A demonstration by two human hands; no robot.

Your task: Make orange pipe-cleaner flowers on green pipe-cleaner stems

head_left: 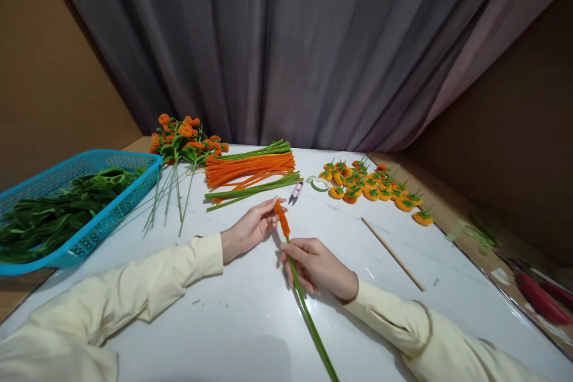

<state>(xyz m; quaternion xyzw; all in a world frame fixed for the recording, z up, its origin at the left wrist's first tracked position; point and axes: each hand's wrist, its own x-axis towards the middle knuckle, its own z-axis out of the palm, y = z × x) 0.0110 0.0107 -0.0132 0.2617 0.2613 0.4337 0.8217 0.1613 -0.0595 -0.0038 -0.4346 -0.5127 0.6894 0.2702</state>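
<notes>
My right hand grips a long green stem that runs down toward the near table edge. At the stem's top is a wound orange pipe-cleaner coil. My left hand pinches that orange coil with its fingertips. Both hands rest low over the white table, near its middle. Cream sleeves cover both forearms.
A blue basket of green leaves sits at the left. Behind lie finished orange flowers on stems, bundles of orange pipe cleaners and green ones, small snips, a tape roll, several orange blossoms, a wooden stick and red-handled scissors.
</notes>
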